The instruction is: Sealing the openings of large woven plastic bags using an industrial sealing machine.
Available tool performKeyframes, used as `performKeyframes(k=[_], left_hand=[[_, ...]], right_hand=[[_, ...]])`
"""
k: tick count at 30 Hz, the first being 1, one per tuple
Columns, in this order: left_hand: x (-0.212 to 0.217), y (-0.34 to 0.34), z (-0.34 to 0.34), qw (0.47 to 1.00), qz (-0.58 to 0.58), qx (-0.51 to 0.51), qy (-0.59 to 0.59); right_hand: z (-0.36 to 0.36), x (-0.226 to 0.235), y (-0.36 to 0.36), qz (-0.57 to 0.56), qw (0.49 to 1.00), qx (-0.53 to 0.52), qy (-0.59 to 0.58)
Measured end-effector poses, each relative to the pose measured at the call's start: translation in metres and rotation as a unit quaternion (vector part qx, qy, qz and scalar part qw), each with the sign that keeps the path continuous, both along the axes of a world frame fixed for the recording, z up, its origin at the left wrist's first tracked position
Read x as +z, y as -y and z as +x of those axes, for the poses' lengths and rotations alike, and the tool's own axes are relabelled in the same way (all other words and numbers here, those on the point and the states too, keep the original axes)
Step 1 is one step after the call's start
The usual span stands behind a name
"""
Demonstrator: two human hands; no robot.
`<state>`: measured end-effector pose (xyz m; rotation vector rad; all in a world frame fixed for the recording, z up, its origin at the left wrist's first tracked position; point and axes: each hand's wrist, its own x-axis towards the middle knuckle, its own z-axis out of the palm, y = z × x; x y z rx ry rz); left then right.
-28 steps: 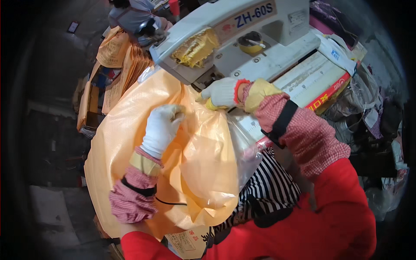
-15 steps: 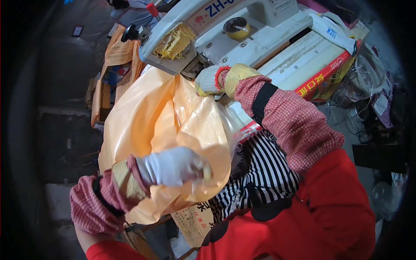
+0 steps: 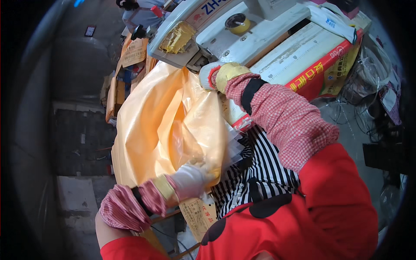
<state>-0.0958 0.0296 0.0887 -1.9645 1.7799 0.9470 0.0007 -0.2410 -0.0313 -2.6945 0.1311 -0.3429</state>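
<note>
A large peach-coloured woven plastic sack (image 3: 151,125) hangs in loose folds under the head of a pale industrial sewing machine (image 3: 190,26). Its top edge runs up to the needle area. My right hand (image 3: 212,74), in a white and red-edged glove, grips the sack's upper right edge beside the machine head; the fingertips are mostly hidden. My left hand (image 3: 193,178), in a white glove, is at the sack's lower edge, fingers smeared by motion. Clear plastic film (image 3: 234,145) shows along the sack's right side.
The white machine bed (image 3: 290,54) extends right, with a red and yellow printed sheet (image 3: 320,71) along its side. Folded orange-brown sacks (image 3: 134,52) lie at the left. Clear plastic bags (image 3: 368,71) hang at the right. A printed tan sack (image 3: 197,216) is below. Another person (image 3: 143,15) is at the back.
My left hand has moved down and right, from over the sack's front to its lower edge. The right hand stays near the machine head. The clear film shows more.
</note>
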Motion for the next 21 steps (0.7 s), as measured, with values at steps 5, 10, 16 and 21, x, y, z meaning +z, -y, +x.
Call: performKeyframes(k=[5,10,16,21], left_hand=[[0.018,0.007,-0.006,0.957,0.272,0.050,0.086],[0.090,0.017,-0.042,0.942,0.333,0.034,0.014],[0.084,0.040,-0.089,0.939,0.258,-0.203,-0.106],[0.093,0.060,-0.085,0.945,0.306,-0.081,-0.078]], right_hand=[[0.023,-0.038,0.029,0.352,0.915,0.196,0.017],[-0.014,0.005,-0.032,0.132,0.986,0.019,0.098],[-0.038,0.023,-0.080,0.063,0.965,-0.200,0.159],[-0.080,0.034,-0.109,-0.348,0.937,-0.027,0.016]])
